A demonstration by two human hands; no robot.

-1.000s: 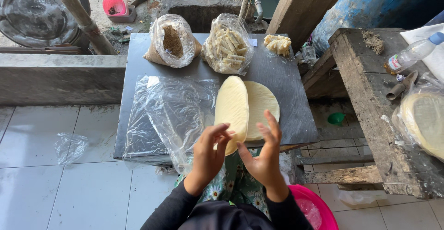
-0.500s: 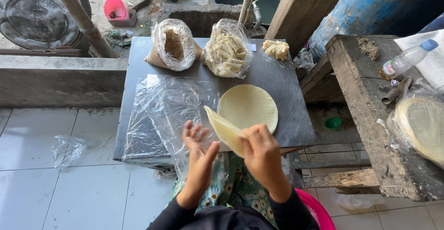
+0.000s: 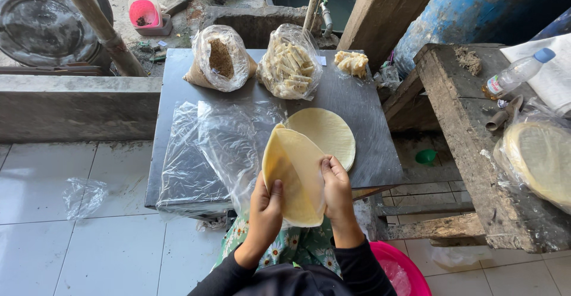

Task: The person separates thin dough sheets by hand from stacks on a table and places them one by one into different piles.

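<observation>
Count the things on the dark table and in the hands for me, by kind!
Round yellow wrappers: 2, one held, one flat
Filled clear bags: 2, brown filling, pale sticks
Empty plastic sheet: 1
Crumbly pale lump: 1
Total: 6

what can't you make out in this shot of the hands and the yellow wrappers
All in the head view:
- Stack of round wrappers: its near edge, hidden behind the lifted wrapper.
- Left hand and right hand: palms face away.
- Wrapped round stack: cut off by the right edge.
- Brown bag contents: too small.
</observation>
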